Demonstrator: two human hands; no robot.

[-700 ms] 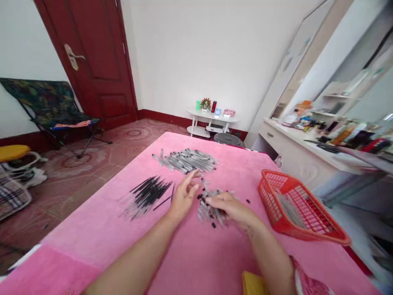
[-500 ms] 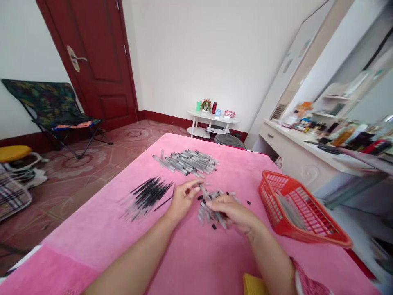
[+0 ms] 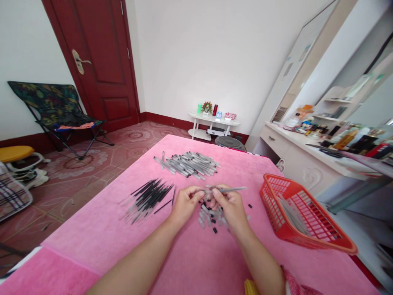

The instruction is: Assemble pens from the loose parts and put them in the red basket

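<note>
black rods (image 3: 153, 196) lie heaped left of centre. mid-frame, the left hand (image 3: 186, 200) has narrowed fingers, grip unclear; small pieces (image 3: 215, 230) lie below. the right hand (image 3: 229, 203) pinches a clear pen (image 3: 237, 189). right: a red basket (image 3: 294, 241).

Seen from my end of the link, this looks like a room in a home; a dark red panelled door (image 3: 98, 61) with a lever handle (image 3: 80, 62) stands at left; the floor (image 3: 124, 143) is reddish patterned tile; a folding chair (image 3: 50, 102) in leafy fabric sits beside the door, a yellow-topped stool (image 3: 15, 153) nearer me; by the far wall (image 3: 172, 49), a small white stand (image 3: 211, 119) holds a potted plant (image 3: 206, 107) with red blooms; at right, a white dresser (image 3: 302, 157) carries crowded bottles (image 3: 345, 139); soft pink cloth (image 3: 196, 262) covers my table.
</note>
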